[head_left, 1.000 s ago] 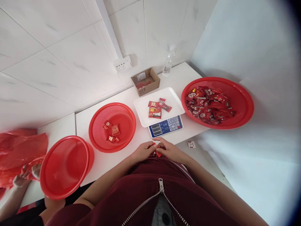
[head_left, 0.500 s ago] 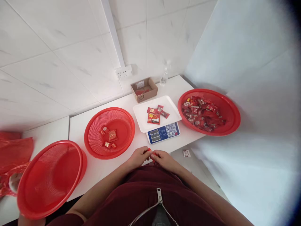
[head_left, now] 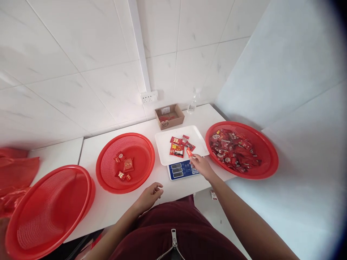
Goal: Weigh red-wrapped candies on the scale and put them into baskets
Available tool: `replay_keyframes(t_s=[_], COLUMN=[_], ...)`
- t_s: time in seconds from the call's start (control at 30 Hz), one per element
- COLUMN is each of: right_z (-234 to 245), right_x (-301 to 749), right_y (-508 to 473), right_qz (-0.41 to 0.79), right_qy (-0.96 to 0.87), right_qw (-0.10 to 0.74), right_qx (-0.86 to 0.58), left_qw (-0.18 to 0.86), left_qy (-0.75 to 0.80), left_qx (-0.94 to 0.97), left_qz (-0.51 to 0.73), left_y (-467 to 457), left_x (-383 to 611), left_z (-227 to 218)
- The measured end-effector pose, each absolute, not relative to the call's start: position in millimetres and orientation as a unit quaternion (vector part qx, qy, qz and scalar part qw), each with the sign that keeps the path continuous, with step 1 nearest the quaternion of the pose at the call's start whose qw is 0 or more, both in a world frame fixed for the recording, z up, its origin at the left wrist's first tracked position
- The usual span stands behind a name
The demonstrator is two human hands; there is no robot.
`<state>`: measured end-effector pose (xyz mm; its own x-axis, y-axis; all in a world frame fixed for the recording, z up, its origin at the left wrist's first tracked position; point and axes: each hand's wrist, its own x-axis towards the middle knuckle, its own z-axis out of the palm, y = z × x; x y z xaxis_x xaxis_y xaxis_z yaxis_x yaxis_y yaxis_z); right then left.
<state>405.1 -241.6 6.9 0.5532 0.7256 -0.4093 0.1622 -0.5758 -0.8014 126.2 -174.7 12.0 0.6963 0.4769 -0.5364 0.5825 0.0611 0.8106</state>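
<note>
My right hand (head_left: pixel 201 165) pinches a small red candy packet (head_left: pixel 189 152) over the near edge of the white scale pan (head_left: pixel 164 153). Several red wrapped snack packets (head_left: pixel 177 150) lie together in the pan's middle. The blue keypad panel of the scale (head_left: pixel 179 170) shows just below, partly covered by that hand. Near the table's front edge, my left hand (head_left: pixel 149 197) is open, fingers loosely curled and holding nothing. To its upper left stands a red mesh basket (head_left: pixel 145 153) with a few red packets inside.
A red basket (head_left: pixel 268 159) heaped with red packets stands at the right. Another red basket (head_left: pixel 48 213) sits at the lower left, beside red plastic (head_left: pixel 21 169). Behind the scale are a cardboard box (head_left: pixel 175 121) and a clear bottle (head_left: pixel 192 104).
My hands, together at my waist before, have separated. The right one has carried the small red packet forward to the scale pan; the left has moved leftward and opened. The view has tilted up slightly.
</note>
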Motion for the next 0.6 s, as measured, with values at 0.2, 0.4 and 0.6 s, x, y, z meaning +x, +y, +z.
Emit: replay_keyframes(t_s=[0.2, 0.4, 0.6], right_z=[-16.8, -92.3, -148.9], right_x=[381.7, 332.4, 326.5], right_y=[-261.7, -338.5, -391.2], right_qz=[0.411, 0.463, 0.508], right_qy=[-0.333, -0.434, -0.364], right_qw=[0.328, 0.130, 0.051], right_qx=[-0.783, -0.762, -0.779], left_qw=[0.495, 0.276, 0.279], left_qy=[0.421, 0.416, 0.453], left_qx=[0.758, 0.860, 0.845], left_qz=[0.050, 0.106, -0.054], left_y=[-161.7, -141.7, -133.4], left_x=[125.4, 119.9, 100.5], left_z=[6.2, 3.9, -2.7])
